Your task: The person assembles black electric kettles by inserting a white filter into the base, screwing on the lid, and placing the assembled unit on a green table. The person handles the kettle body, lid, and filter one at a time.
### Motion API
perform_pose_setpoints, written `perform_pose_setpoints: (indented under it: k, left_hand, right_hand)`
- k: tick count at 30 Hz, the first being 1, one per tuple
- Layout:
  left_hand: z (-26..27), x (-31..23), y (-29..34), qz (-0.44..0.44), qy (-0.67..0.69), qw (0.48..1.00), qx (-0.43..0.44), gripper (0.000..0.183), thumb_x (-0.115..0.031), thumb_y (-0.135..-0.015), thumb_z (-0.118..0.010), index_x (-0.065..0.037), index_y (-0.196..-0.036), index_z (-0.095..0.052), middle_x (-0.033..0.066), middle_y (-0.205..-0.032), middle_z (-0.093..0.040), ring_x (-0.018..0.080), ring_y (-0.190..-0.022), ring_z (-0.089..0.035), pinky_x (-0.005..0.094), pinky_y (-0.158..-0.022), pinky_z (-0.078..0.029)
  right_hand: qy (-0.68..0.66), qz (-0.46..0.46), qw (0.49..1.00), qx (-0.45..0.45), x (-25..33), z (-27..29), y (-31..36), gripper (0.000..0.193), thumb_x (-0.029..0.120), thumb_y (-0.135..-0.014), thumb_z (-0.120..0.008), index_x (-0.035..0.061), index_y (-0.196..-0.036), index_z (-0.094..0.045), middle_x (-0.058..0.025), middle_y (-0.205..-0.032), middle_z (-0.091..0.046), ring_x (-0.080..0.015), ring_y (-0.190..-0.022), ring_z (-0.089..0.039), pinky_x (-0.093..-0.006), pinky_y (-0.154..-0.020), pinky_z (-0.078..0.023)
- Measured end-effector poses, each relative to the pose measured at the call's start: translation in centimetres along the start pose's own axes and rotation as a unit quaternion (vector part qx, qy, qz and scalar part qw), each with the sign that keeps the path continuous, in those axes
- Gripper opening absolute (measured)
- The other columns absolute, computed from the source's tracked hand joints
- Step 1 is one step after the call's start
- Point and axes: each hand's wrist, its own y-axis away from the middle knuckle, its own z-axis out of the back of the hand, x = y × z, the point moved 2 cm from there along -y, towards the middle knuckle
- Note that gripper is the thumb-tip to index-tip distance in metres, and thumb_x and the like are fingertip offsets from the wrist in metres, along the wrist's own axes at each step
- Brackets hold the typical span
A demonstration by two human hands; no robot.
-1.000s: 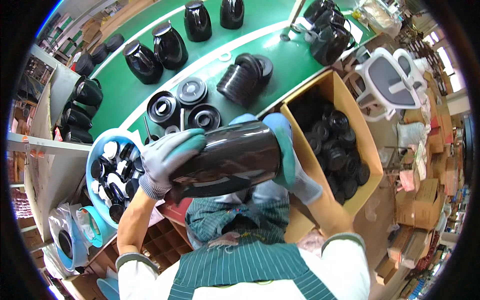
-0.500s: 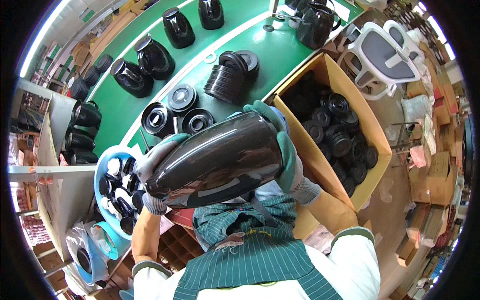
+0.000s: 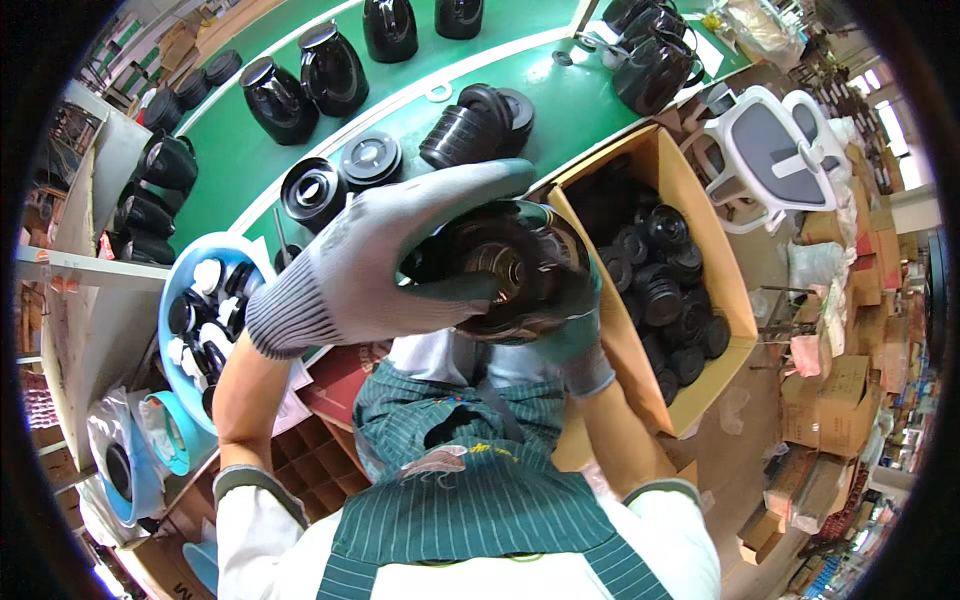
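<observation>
— Nearest entry?
— One glossy black round-bodied vessel [image 3: 527, 262], between the hands above the lap, one circular end facing the wearer. Left hand [image 3: 385, 245], grey knitted glove with green palm: fingers over the top, thumb across the end, pinching the vessel. Right hand [image 3: 577, 345], matching glove: against the right side, fingers mostly hidden; its grip could not be told.
— Progress?
— Judged mid-handling; vessel not set down. Beside it, one light-blue round plastic tub [image 3: 225, 247] of black and white parts and one tan cardboard box [image 3: 722, 265] of black round lids [image 3: 660, 300]. Beyond, on the green table [image 3: 552, 118], loose black discs [image 3: 371, 158] and a leaning black stack [image 3: 465, 135]. Farther, a row of four similar black vessels [image 3: 333, 70], finished or waiting, unclear.
— Writing?
— Small yellow stitching on the green pinstriped apron [image 3: 480, 515], illegible; pale print on a dark-red carton [image 3: 343, 388], partly hidden. No brand recorded.
</observation>
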Motion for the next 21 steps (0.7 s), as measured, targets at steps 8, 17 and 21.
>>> perform_pose_setpoints:
  k: [8,17,21]
  left_hand:
    - [-2.2,-1.9,1.7,-0.084,-0.052,0.993,-0.061,0.097,-0.028,-0.073,-0.092,0.003,-0.152,-0.045,0.0233,-0.152,-0.051,0.0404,-0.14,-0.052,0.047,-0.114,-0.044]
    - [-8.3,3.5,11.9,0.056,-0.002,0.998,-0.024,0.086,-0.023,-0.074,-0.092,-0.006,-0.148,-0.052,0.0211,-0.147,-0.057,0.0394,-0.135,-0.056,0.0491,-0.114,-0.044]
    - [-10.6,11.8,18.1,0.251,-0.184,0.925,-0.216,0.051,-0.017,-0.085,-0.08,-0.001,-0.131,-0.066,0.0227,-0.133,-0.065,0.0362,-0.125,-0.063,0.0439,-0.107,-0.05]
  right_hand:
    - [-0.404,-0.091,0.902,-0.119,-4.3,1.5,4.4,0.061,0.054,-0.111,-0.031,0.0149,-0.158,-0.039,-0.0109,-0.157,-0.047,-0.0289,-0.142,-0.05,-0.0491,-0.121,-0.04]
    - [-0.089,-0.158,0.982,-0.047,7.7,5.9,1.4,0.067,0.048,-0.097,-0.061,-0.0002,-0.143,-0.057,-0.0179,-0.139,-0.061,-0.0304,-0.128,-0.06,-0.0448,-0.111,-0.047]
    - [0.491,0.011,0.863,0.118,10.5,-2.9,0.3,0.086,0.05,-0.071,-0.085,0.0057,-0.141,-0.06,-0.024,-0.136,-0.059,-0.0401,-0.126,-0.058,-0.0481,-0.109,-0.046]
